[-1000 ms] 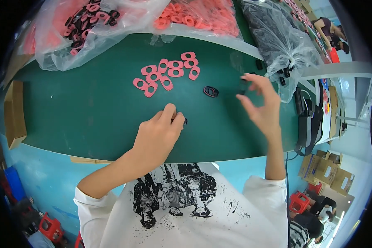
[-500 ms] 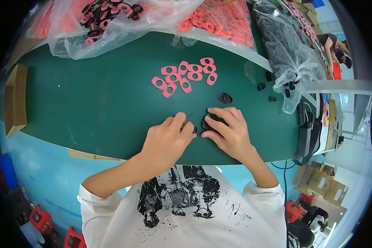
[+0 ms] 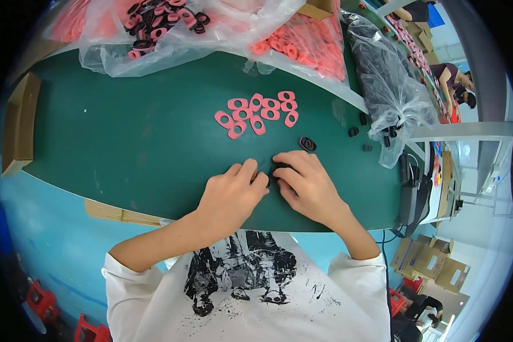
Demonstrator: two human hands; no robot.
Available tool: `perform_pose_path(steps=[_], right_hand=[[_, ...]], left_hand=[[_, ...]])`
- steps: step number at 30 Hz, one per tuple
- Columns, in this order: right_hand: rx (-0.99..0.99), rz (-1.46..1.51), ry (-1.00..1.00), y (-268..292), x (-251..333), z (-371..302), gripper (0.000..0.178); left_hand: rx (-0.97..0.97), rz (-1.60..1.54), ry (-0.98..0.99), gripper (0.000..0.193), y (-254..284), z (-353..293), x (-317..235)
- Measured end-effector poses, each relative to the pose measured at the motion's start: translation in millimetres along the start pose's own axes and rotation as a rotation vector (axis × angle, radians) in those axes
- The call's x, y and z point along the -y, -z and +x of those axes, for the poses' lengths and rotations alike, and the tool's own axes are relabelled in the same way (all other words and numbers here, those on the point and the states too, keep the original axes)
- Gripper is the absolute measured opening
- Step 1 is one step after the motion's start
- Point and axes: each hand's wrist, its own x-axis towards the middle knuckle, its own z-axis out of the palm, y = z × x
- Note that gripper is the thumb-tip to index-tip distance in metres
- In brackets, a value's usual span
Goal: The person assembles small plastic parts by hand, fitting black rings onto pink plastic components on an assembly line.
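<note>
Near the table's front edge, my left hand is closed in a pinch on a small black piece, mostly hidden behind its fingers. Close beside it on the right, my right hand curls its thumb and fingers round a black part, only partly visible. The two hands' fingertips almost meet; whether the pieces touch, I cannot tell. Just beyond my right hand lies a black oval ring piece with a pink edge. Farther off, several flat pink pieces with round holes lie in a loose group.
Plastic bags of pink and black rings and of pink parts line the far edge. A tied clear bag stands at right, with loose black pieces near it. An open cardboard box sits at left. Other people work far right.
My right hand has moved left with its black part, toward my left hand. The left hand keeps its pinch nearly in place. The whole view has shifted slightly.
</note>
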Motion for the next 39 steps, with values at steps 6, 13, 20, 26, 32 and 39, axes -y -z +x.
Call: perform_pose_path(steps=[6, 13, 20, 26, 32, 39], right_hand=[[-0.024, -0.005, 0.131, 28.2, -31.6, 27.4, 0.019], [0.0, -0.199, 0.298, 31.2, -87.4, 59.2, 0.014], [0.217, -0.232, 0.423, 38.0, -86.5, 72.9, 0.011], [0.277, 0.161, -0.096, 39.5, -82.3, 59.5, 0.013], [0.118, 0.013, 0.221, 38.2, -94.3, 50.1, 0.012], [0.12, -0.208, 0.322, 35.6, -82.7, 54.2, 0.011]], left_hand=[[-0.019, 0.043, -0.014, 0.032, -3.4, -3.9, -2.3], [-0.063, 0.019, -0.022, 0.031, -4.6, -4.1, -0.7], [-0.049, -0.001, -0.027, 0.02, 0.2, -3.1, -0.3], [-0.05, 0.007, 0.0, 0.03, -3.2, -3.9, -2.2], [-0.068, -0.011, -0.034, 0.021, -1.7, -2.6, -0.8], [-0.072, -0.003, -0.036, 0.021, -2.2, -2.4, 1.0]])
